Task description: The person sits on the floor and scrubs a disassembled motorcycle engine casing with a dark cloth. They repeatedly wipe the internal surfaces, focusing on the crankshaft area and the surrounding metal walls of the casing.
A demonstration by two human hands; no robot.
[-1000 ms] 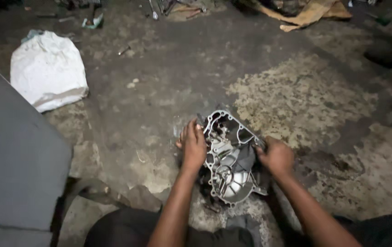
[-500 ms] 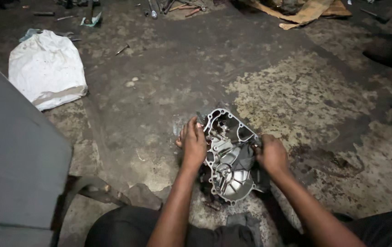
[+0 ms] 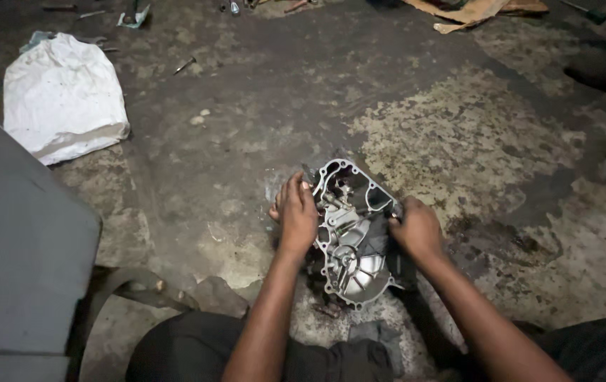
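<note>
Gripping the silvery cast-metal engine cover (image 3: 349, 237) by both long edges, your left hand (image 3: 296, 212) and right hand (image 3: 416, 228) have their fingers clenched on it. It lies on the stained concrete floor (image 3: 260, 92), open side up, long axis running away from you. Nothing has shifted since earlier.

The engine cover (image 3: 349, 240) is bare cast metal, dully gleaming; the floor (image 3: 260, 106) around it rough, stained concrete; the sack (image 3: 62, 95) far left of it matt woven white cloth.
</note>
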